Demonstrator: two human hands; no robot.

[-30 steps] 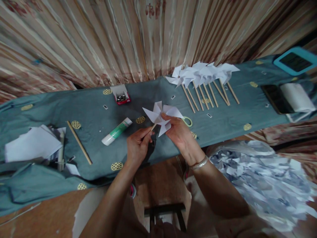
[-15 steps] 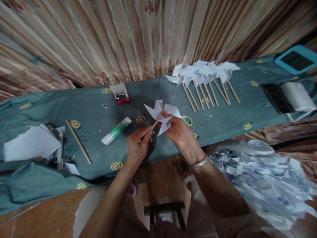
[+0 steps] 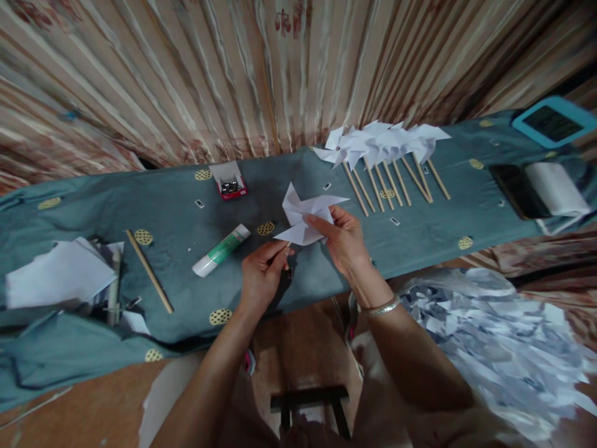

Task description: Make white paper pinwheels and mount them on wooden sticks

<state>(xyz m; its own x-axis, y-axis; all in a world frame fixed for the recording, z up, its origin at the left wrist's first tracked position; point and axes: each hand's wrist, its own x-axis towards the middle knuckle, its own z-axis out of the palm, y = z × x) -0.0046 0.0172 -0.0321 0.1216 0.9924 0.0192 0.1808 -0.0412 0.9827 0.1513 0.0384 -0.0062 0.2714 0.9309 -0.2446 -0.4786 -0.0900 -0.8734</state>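
Note:
A white paper pinwheel (image 3: pixel 298 211) is held up over the middle of the table between my two hands. My left hand (image 3: pixel 262 274) is closed around its thin wooden stick, just below the paper blades; most of the stick is hidden by the fingers. On the blades, my right hand (image 3: pixel 347 242) presses its thumb near the centre while its fingers bend behind the paper. Left of the hands lies a white and green glue tube (image 3: pixel 221 250). Beyond them stands a small red and white box (image 3: pixel 228 180) with shiny metal pins in it.
Several finished pinwheels (image 3: pixel 382 149) lie in a row at the back. Paper sheets (image 3: pixel 60 274) and a loose wooden stick (image 3: pixel 148 270) are on the left. A phone (image 3: pixel 517 191) and a blue-framed tablet (image 3: pixel 555 121) lie right. A bag of paper scraps (image 3: pixel 494 348) stands below the table edge.
The pinwheel's blades have turned on the stick. My right hand has shifted slightly right with its thumb now across the front, and the green ring beside it is hidden. My left hand barely moved.

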